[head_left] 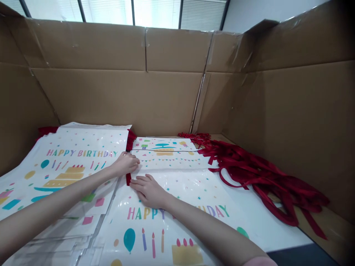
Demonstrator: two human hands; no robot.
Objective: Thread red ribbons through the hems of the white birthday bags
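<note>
My left hand has its fingers curled around a short red ribbon, whose lower end shows beneath it. The fingertips are partly hidden. My right hand lies on a white printed plastic sheet, fingers stretched towards the ribbon's lower end. This sheet carries "Happy Birthday" lettering, candles, balloons and a cake. To the left lies a stack of matching white printed sheets, with my left forearm across it. More red ribbon sticks out by that stack's upper right corner.
Cardboard walls enclose the work surface at the back and sides. A pile of red ribbons lies along the right, with a dark thin cord running left from it. Windows show above the cardboard.
</note>
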